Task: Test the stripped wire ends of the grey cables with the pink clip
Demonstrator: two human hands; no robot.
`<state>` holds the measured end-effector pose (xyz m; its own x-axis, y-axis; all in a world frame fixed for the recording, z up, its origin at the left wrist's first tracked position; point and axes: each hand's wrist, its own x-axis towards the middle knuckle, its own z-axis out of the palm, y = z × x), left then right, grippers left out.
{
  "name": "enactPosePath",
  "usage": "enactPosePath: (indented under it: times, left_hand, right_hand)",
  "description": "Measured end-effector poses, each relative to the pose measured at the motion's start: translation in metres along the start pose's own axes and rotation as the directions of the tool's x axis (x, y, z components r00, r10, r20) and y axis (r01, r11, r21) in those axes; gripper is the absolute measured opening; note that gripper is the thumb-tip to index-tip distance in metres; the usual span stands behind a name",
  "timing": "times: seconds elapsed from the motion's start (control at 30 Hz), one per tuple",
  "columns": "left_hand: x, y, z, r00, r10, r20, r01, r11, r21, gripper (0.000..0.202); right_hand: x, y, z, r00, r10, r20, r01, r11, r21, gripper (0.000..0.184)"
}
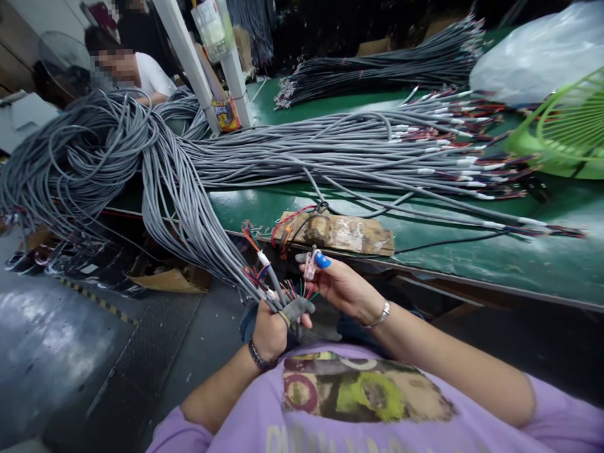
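My left hand [274,328], with grey covering on its fingers, is closed around a bundle of grey cables [223,256] near their stripped ends. Thin coloured wires [297,288] fan out above that fist, and one cable end with a white band [263,258] sticks up higher. Just to the right, my right hand [339,285] is raised close to the wire tips, a blue cover on one finger. Its fingertips pinch a small pale pinkish-white piece [311,263], whose exact kind is unclear.
On the green table [483,258], a wooden block [342,233] with wires lies at the front edge. Behind it stretch long grey cables [289,150]; farther back are dark cables [375,70]. A green fan [578,127] and plastic bag [544,52] stand right. A person [150,76] sits beyond.
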<state>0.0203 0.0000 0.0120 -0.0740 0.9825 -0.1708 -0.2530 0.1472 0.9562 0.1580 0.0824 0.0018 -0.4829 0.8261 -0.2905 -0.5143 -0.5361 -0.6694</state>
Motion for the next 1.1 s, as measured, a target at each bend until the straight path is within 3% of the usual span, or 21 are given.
enactPosePath:
  times: [0.23, 0.63, 0.93, 1.1]
  left_hand:
    - [0.01, 0.005, 0.004, 0.998, -0.034, 0.059, 0.037, 0.998, -0.053, 0.026]
    - [0.017, 0.005, 0.013, 0.995, -0.096, 0.03, 0.097, 0.995, -0.03, 0.032]
    - [0.007, -0.001, 0.005, 0.999, -0.047, 0.022, 0.048, 0.998, -0.036, 0.025]
    - [-0.002, -0.011, -0.001, 0.998, 0.06, -0.021, -0.06, 0.998, 0.032, 0.026]
  right_hand:
    - [0.0, -0.002, 0.001, 1.0, 0.028, 0.004, -0.028, 0.998, 0.051, 0.031]
    - [0.004, 0.003, -0.002, 0.999, 0.035, -0.038, -0.03, 0.989, 0.142, 0.026]
    - [-0.004, 0.001, -0.011, 0.99, 0.121, 0.079, -0.131, 0.981, 0.145, 0.035]
    - [-0.005, -0.004, -0.012, 0.983, 0.145, 0.11, -0.153, 0.986, 0.07, 0.04]
